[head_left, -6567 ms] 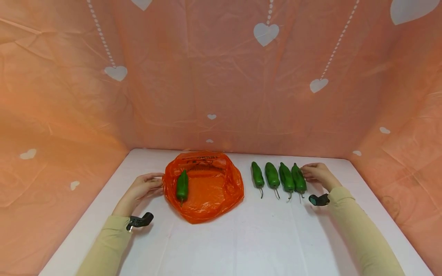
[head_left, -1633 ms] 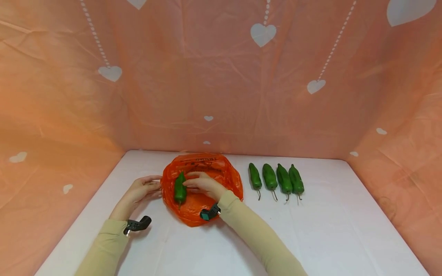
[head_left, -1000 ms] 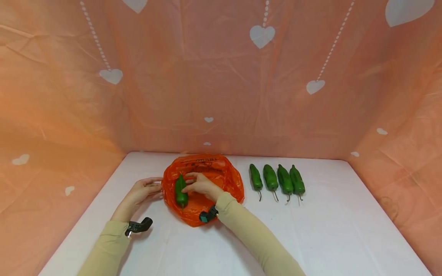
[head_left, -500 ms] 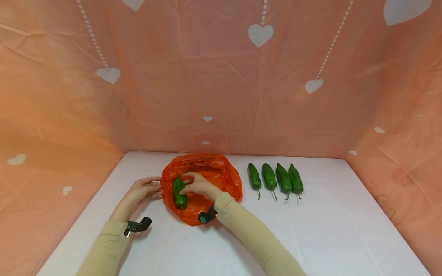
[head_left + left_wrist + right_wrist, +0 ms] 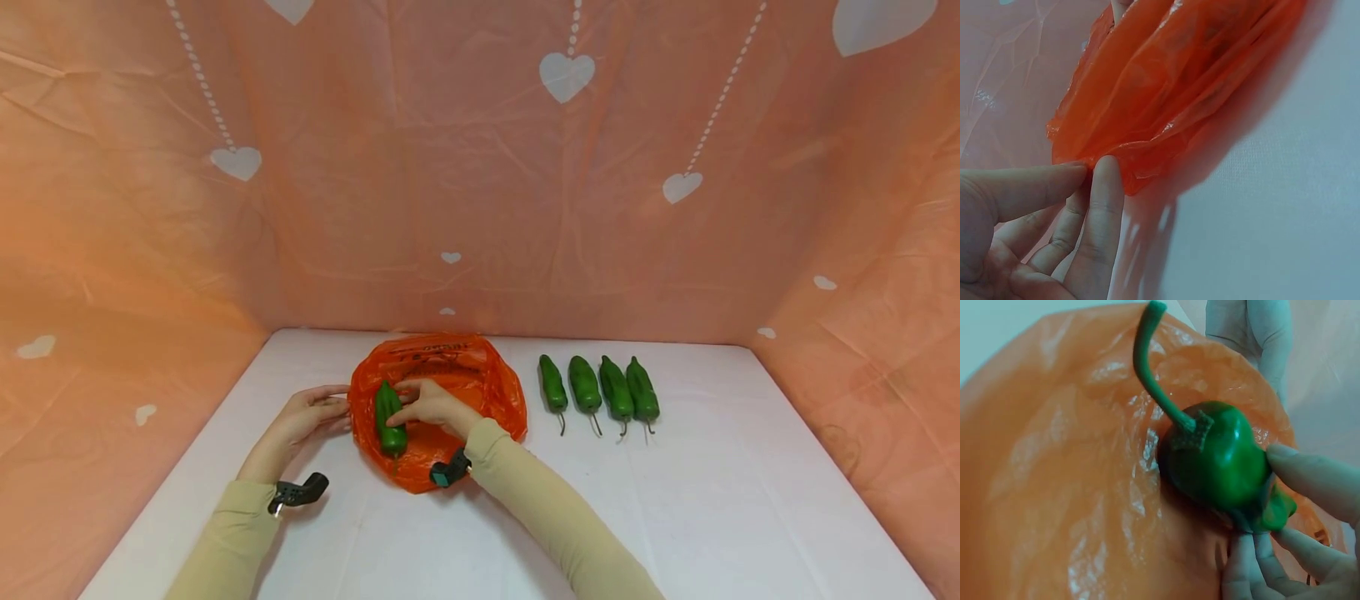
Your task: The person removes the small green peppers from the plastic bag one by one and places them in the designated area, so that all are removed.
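An orange-red plastic bag [image 5: 508, 398] lies on the white table with its mouth spread wide. At its left side my left hand [image 5: 298, 421] pinches the edge between thumb and fingers, as the left wrist view shows on the bag [image 5: 1141, 94]. Inside, towards the left, is a green pepper [image 5: 392, 439], its stem pointing towards me. My right hand [image 5: 435, 406] reaches into the bag and holds this pepper [image 5: 1216, 462] by its side, thumb on one flank and fingers on the other. The fingers' far ends are partly hidden behind it.
Several more green peppers [image 5: 585, 385] lie in a row to the right of the bag, stems towards me. An orange sheet [image 5: 480, 208] printed with hearts encloses the back and sides of the white table [image 5: 720, 467].
My right hand has come from beside the rightmost pepper in the row into the bag and taken hold of the pepper there. That pepper has shifted slightly nearer me. My left hand has stayed put.
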`<state>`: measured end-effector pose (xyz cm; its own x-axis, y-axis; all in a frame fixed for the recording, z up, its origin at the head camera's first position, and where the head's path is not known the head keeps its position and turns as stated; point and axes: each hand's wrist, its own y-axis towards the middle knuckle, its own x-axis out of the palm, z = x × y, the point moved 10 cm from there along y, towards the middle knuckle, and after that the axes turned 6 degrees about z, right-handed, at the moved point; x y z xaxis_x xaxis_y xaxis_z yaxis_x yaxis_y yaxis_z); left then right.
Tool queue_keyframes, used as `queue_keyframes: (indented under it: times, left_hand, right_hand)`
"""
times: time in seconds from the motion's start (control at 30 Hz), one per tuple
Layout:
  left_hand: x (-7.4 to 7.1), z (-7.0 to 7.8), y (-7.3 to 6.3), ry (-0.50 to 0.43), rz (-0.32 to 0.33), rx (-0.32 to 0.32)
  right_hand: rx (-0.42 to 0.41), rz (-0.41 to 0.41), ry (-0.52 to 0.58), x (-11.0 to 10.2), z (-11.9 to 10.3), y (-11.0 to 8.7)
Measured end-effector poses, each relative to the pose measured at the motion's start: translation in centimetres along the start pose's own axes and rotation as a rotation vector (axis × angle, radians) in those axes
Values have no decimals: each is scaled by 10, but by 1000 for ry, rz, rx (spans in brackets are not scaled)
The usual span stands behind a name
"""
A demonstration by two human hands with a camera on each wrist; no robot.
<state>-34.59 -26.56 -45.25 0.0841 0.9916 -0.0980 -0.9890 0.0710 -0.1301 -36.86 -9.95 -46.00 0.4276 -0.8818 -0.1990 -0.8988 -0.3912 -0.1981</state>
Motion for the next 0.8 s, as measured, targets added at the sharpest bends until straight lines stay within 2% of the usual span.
queue_keyframes:
  times: [0.3, 0.5, 0.8]
  left_hand:
    - [1, -2, 1, -52, -17, -3]
    - [2, -3, 2, -61, -27, -2]
    - [-1, -2, 2, -62, 0, -13]
  right_hand:
    - [28, -41, 87, 4, 0, -4]
    - [31, -62, 102, 5, 2, -3]
    - [19, -108, 114, 4, 2, -4]
